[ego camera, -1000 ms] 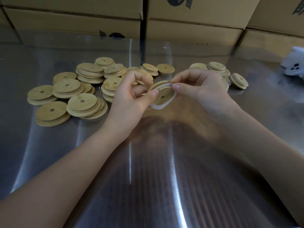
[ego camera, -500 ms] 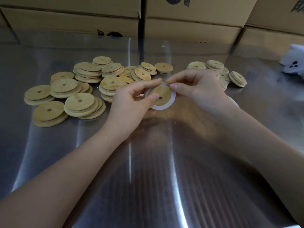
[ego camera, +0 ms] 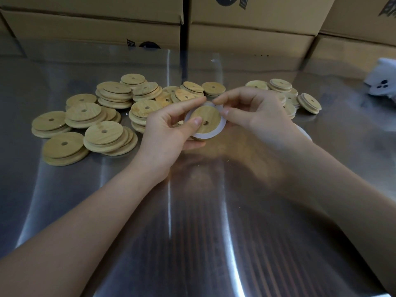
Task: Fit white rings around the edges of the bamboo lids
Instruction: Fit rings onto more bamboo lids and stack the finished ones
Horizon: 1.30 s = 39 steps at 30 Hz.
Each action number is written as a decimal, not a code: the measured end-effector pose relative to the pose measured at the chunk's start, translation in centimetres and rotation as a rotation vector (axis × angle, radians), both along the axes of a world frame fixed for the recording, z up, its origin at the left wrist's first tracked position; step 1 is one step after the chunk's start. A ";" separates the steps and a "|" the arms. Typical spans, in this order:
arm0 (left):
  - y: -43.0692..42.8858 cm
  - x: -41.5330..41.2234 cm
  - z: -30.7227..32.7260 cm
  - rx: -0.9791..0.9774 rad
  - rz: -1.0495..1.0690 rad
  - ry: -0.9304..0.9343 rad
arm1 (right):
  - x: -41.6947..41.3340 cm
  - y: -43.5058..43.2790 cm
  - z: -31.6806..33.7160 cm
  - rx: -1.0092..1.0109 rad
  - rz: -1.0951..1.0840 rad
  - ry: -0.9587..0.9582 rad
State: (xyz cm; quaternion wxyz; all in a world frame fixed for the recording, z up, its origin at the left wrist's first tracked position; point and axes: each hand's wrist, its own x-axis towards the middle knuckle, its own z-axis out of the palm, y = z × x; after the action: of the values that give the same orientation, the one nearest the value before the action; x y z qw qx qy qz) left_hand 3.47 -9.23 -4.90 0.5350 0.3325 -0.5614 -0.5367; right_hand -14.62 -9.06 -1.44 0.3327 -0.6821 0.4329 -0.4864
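1. Pale bamboo, smooth and finely grained, makes up the round flat lid you hold above the tabletop, in the middle of the view. It has a small round hole near its centre.
2. A thin, matte white ring circles the lid's edge. It shows as a flat band along the left, lower and right sides.
3. Your left hand grips the lid. The thumb presses on the wooden face beside the hole, the index finger reaches along the top rim, and the other fingers curl underneath.
4. Your right hand pinches the ring at the lid's upper right edge between thumb and index finger. The remaining fingers are loosely curled.
5. The tabletop is brushed metal, shiny, with long streaks of reflected light.
6. To the left, beyond your left hand, lies a loose pile of bamboo lids. They are all discs with a centre hole, many overlapping or stacked in twos and threes.
7. Beyond your right hand sits a smaller cluster of lids, some showing a stepped rim.
8. Brown cardboard boxes stand in a row along the far edge, with dark printed marks.
9. A white object with three dark dots lies at the far right; what it is cannot be told.
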 end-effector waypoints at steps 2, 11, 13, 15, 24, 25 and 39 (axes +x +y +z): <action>0.0 0.1 0.1 -0.006 0.002 0.001 | 0.1 0.1 0.0 0.004 0.007 -0.011; 0.0 0.0 0.2 0.085 -0.007 0.109 | 0.2 0.0 0.1 0.046 -0.031 -0.068; 0.0 0.1 0.2 0.101 -0.015 0.138 | 0.2 0.0 0.1 0.050 -0.030 -0.089; -0.1 0.1 0.2 0.116 -0.027 0.161 | 0.2 0.0 0.0 0.061 -0.024 -0.100; -0.2 0.2 0.0 0.036 -0.011 -0.012 | 0.7 0.1 -0.6 0.072 -0.027 -0.074; -0.1 0.3 0.0 -0.018 0.017 -0.072 | 0.7 0.2 -0.6 0.065 -0.030 -0.061; -0.3 0.2 0.3 -0.249 0.164 -0.367 | 0.2 -0.1 -0.1 0.023 -0.034 0.045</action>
State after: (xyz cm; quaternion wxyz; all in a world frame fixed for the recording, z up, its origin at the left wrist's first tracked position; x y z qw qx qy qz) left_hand 3.67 -9.57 -4.62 0.5025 0.4003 -0.6825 -0.3486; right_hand -14.41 -9.18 -1.50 0.3223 -0.6814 0.4575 -0.4717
